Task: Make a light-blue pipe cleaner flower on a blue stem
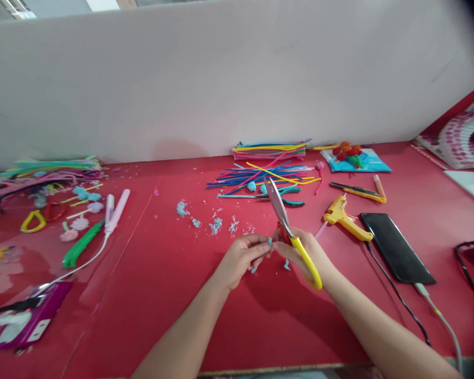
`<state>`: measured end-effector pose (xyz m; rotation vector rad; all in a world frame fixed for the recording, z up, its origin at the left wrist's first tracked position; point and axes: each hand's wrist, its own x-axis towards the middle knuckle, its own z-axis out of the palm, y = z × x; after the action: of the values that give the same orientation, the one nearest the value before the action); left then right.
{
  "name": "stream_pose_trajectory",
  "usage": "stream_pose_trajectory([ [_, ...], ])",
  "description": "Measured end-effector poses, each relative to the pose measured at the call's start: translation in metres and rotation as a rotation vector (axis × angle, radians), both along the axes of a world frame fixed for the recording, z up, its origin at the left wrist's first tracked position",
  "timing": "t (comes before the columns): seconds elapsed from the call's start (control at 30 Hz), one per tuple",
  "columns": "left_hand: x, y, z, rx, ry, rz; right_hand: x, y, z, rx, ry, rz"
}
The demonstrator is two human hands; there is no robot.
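My left hand (243, 257) is closed in a pinch on a short piece of light blue pipe cleaner (270, 241). My right hand (306, 251) meets it there, fingertips close to the same piece. Hooked in that right hand is a pair of scissors (307, 262) with yellow and red handles, its blades parted and pointing away from me. Another small blue bit (287, 265) shows just below the fingers. Beyond my hands lie little heaps of blue fluff clippings (216, 226) on the red table (161, 295).
Pipe cleaners (256, 176) lie in a pile at the back, near teal-handled pliers (290, 202). To the right are a yellow glue gun (345, 218), a phone (397, 247) on a cable and a cutter (357, 192). A pink hair straightener (116, 213) and green-handled cutter (82, 246) lie left.
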<state>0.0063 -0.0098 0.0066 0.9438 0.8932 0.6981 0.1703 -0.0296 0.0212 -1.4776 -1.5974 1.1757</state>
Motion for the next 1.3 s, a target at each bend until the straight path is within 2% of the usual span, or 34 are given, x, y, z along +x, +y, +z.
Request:
stream_pose_trajectory([
  [0.1, -0.001, 0.000, 0.002, 0.007, 0.024, -0.076, 0.001, -0.001, 0.006, -0.026, 0.049, 0.011],
  [0.23, -0.001, -0.001, 0.002, 0.047, 0.068, -0.139, 0.002, -0.002, 0.005, -0.014, -0.028, 0.013],
  [0.33, 0.000, -0.002, 0.000, 0.137, 0.129, -0.089, 0.002, -0.003, -0.001, 0.030, -0.094, -0.014],
  [0.43, 0.001, -0.003, 0.000, 0.320, 0.242, -0.003, 0.000, -0.002, -0.008, 0.051, -0.148, -0.059],
  [0.57, 0.001, -0.005, 0.000, 0.539, 0.418, -0.004, -0.002, -0.003, -0.010, 0.061, -0.220, -0.078],
  [0.8, 0.004, -0.008, -0.003, 0.626, 0.499, -0.025, -0.003, -0.003, -0.007, 0.062, -0.303, -0.095],
  [0.97, 0.004, -0.007, -0.001, 0.589, 0.471, 0.012, -0.002, -0.004, -0.009, 0.088, -0.371, -0.102],
  [1.17, -0.003, 0.005, -0.004, 0.265, 0.177, 0.377, 0.004, -0.006, -0.009, 0.144, -0.649, -0.078],
  [1.3, -0.007, 0.008, -0.007, 0.192, 0.102, 0.485, 0.006, -0.008, -0.012, 0.168, -0.747, -0.016],
])
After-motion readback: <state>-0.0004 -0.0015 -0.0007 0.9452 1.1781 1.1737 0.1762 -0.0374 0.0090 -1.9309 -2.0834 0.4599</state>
